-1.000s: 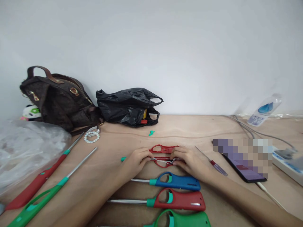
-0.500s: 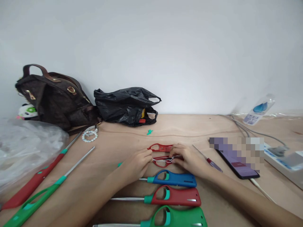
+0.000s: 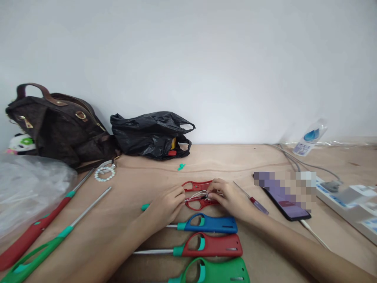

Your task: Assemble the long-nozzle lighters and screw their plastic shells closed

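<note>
An opened red lighter casing lies in two halves, the upper half (image 3: 193, 185) behind the lower half (image 3: 193, 205). Thin white wires (image 3: 198, 193) loop up between them. My left hand (image 3: 170, 202) is closed at the left end of the halves, fingertips by the wire ends; what they pinch is hidden. A teal piece (image 3: 145, 206) shows behind that hand. My right hand (image 3: 225, 195) pinches a small black part with wires attached, over the right side of the lower half. Closer to me lie a blue lighter (image 3: 219, 223), a red lighter (image 3: 224, 245) and a green lighter (image 3: 226, 271).
A screwdriver (image 3: 257, 204) and a phone (image 3: 287, 204) lie right of my hands, beside a power strip (image 3: 332, 195). Behind are a black plastic bag (image 3: 144, 133), a brown bag (image 3: 64, 129) and a teal scrap (image 3: 181, 167). Long lighters (image 3: 44, 251) and clear plastic (image 3: 29, 192) lie left.
The view has swung slightly right. The white wires lay nearly straight along the lower half; now they bow upward in a loop. Both hands remain at the casing.
</note>
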{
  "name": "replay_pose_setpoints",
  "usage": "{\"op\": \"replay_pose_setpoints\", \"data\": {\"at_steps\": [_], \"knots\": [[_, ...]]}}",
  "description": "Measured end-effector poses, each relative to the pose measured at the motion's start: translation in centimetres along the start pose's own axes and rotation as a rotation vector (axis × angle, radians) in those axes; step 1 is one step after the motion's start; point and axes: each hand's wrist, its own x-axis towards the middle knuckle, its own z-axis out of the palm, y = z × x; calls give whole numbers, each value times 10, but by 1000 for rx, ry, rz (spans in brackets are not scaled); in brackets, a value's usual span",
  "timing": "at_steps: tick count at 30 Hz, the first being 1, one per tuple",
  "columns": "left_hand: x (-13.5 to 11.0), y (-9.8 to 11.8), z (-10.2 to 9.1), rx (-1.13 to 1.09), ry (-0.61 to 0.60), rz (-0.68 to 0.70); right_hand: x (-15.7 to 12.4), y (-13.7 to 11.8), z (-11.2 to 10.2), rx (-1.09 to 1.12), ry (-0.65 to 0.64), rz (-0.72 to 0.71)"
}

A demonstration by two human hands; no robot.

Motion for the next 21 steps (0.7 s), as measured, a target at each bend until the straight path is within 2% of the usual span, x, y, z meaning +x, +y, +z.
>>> {"op": "replay_pose_setpoints", "data": {"at_steps": [4,10,16,21], "knots": [[1,0,1,62,-16,13,-1,-4,0,13,20,67],[3,1,0,113,-13,41,-2,-2,-1,-7,-37,1],[9,5,-2,181,11,65,-6,-8,-2,-43,-77,27],[24,15,0,152,33,-14,-9,-15,-3,-57,-69,96]]}}
